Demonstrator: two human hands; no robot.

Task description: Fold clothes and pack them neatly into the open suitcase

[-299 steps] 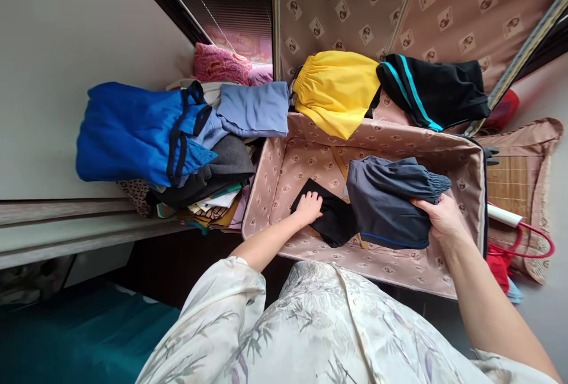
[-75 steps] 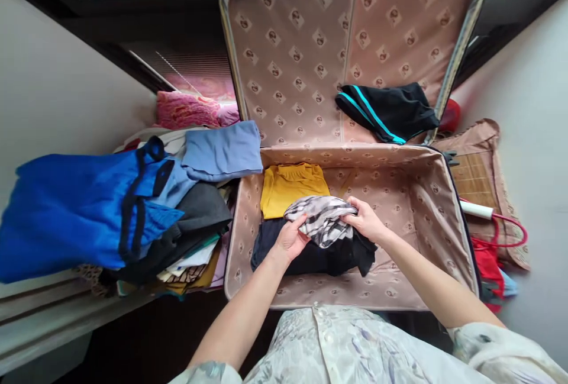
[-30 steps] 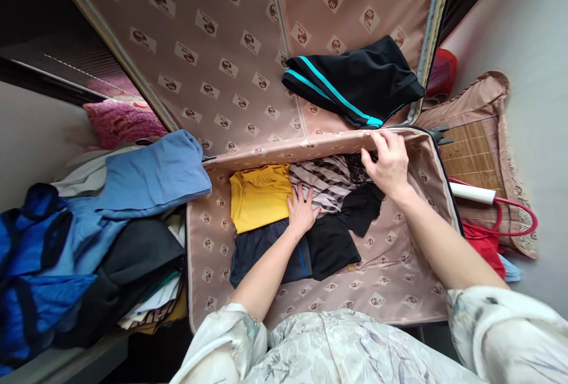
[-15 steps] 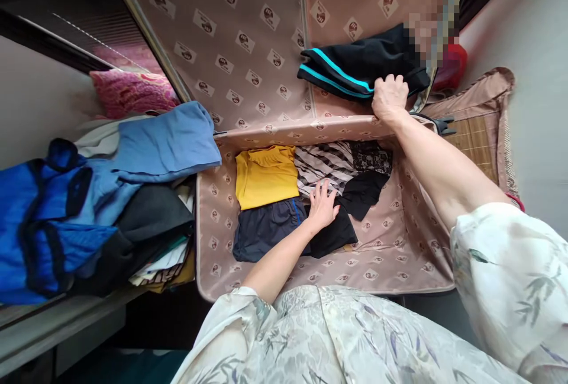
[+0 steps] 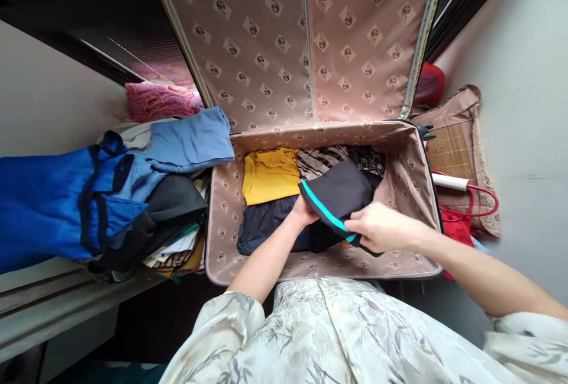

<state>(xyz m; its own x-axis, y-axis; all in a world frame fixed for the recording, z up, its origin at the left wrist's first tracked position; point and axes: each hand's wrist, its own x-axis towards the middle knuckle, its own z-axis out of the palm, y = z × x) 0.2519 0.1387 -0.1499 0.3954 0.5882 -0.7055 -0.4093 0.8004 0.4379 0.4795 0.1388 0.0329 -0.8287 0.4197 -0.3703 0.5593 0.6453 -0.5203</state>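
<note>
A folded black garment with a turquoise stripe (image 5: 339,189) is held over the right part of the open suitcase (image 5: 261,268). My right hand (image 5: 377,227) pinches its striped edge near the front. Under the garment's left end is my left hand (image 5: 304,211), its fingers mostly hidden by the cloth. Left of it in the suitcase lie a folded yellow garment (image 5: 271,176) and, in front of that, a dark navy garment (image 5: 266,227). A black-and-white striped garment (image 5: 322,159) with black lace shows behind, partly covered.
The suitcase lid (image 5: 284,35) stands upright at the back. At the left, a light blue folded garment (image 5: 190,138) and a bright blue garment (image 5: 44,212) top a clothes pile. A pink patterned cushion (image 5: 162,100) lies behind. To the right are a bamboo mat (image 5: 450,144) and a red cord (image 5: 492,197).
My right hand has brought the black garment from beside the lid down over the suitcase. My left hand, earlier resting on the clothes, now holds the garment's left end.
</note>
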